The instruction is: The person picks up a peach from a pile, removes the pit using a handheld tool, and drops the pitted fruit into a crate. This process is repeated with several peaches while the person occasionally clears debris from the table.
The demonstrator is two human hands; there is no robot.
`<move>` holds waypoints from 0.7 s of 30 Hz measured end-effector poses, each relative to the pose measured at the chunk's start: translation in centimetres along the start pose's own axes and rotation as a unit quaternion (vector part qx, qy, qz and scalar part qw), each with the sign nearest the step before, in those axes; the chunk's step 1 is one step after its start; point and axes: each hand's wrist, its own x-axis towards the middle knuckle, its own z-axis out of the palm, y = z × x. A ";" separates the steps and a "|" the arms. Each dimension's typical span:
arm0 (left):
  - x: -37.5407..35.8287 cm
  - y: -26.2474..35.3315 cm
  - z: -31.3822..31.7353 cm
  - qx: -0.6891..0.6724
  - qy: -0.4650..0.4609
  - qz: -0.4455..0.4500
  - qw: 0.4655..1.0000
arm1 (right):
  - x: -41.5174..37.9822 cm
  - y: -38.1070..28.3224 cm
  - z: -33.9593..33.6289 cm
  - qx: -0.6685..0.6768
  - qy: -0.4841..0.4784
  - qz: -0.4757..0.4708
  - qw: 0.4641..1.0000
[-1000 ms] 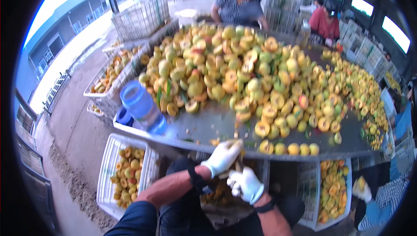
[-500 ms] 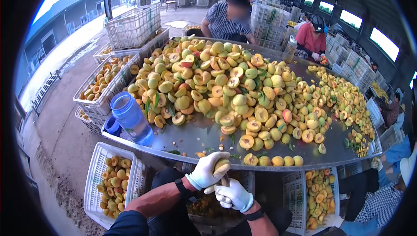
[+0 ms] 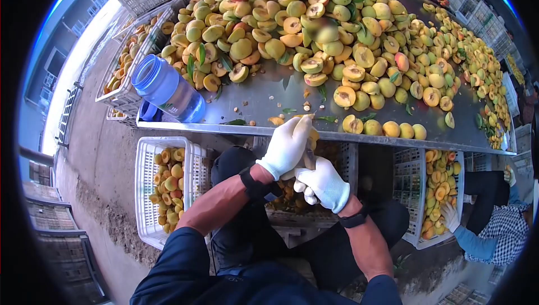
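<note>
My left hand (image 3: 286, 146), in a white glove, is closed around a yellow peach (image 3: 313, 136) just below the front edge of the metal table (image 3: 264, 100). My right hand (image 3: 324, 184), also gloved, sits directly under it and grips a small dark tool (image 3: 309, 160) that points up into the fruit. The tool's tip is hidden between the gloves. Both hands hover over a white crate (image 3: 343, 156) of cut peaches between my knees.
A big pile of whole and halved peaches (image 3: 314, 35) covers the table, with a blue water bottle (image 3: 168, 90) at its left corner. White crates of fruit stand at the left (image 3: 147, 192) and right (image 3: 410, 192). Another person's gloved hand (image 3: 449, 215) reaches into the right crate.
The view has tilted down towards my lap, so the people across the table are out of sight. My hands have stayed together at the table edge, still working the peach.
</note>
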 end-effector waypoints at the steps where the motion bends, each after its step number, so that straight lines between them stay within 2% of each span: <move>1: -0.2 0.5 0.1 0.012 0.038 0.053 0.998 | 0.2 0.0 -0.4 0.002 -0.001 0.000 1.000; 2: 0.2 -0.2 0.0 0.047 0.049 0.141 0.988 | 0.3 0.1 -1.2 0.020 -0.058 -0.002 0.998; 3: 0.3 0.1 -0.1 0.050 0.050 0.142 0.987 | 0.4 -0.1 -1.6 0.037 -0.116 -0.005 0.993; 5: 0.5 1.0 -0.7 0.067 -0.015 0.231 0.970 | 0.1 -0.6 -1.7 0.044 -0.124 0.000 0.991; 6: 0.8 1.2 -1.0 0.069 -0.017 0.231 0.970 | 0.1 -0.6 -2.1 0.096 -0.181 0.028 0.978; 8: 1.0 1.5 -1.7 -0.032 -0.171 0.153 0.973 | 0.1 -0.4 -2.8 0.175 -0.270 0.061 0.945; 12: 1.4 1.7 -1.6 -0.019 -0.193 0.095 0.976 | -1.1 -0.6 -2.6 0.187 -0.212 0.034 0.959; 14: 1.3 2.4 -1.8 -0.075 -0.257 0.055 0.962 | -1.4 -0.5 -3.0 0.203 -0.216 0.035 0.954; 19: -1.1 3.4 -0.9 -0.181 -0.245 0.052 0.951 | -1.5 0.3 -3.4 0.241 -0.247 0.023 0.938; 20: -1.3 2.8 -0.8 -0.188 -0.219 0.041 0.957 | -0.7 0.9 -3.8 0.277 -0.313 0.032 0.908; 21: -1.4 2.3 -0.6 -0.197 -0.193 0.030 0.961 | -0.4 1.1 -3.7 0.276 -0.315 0.030 0.908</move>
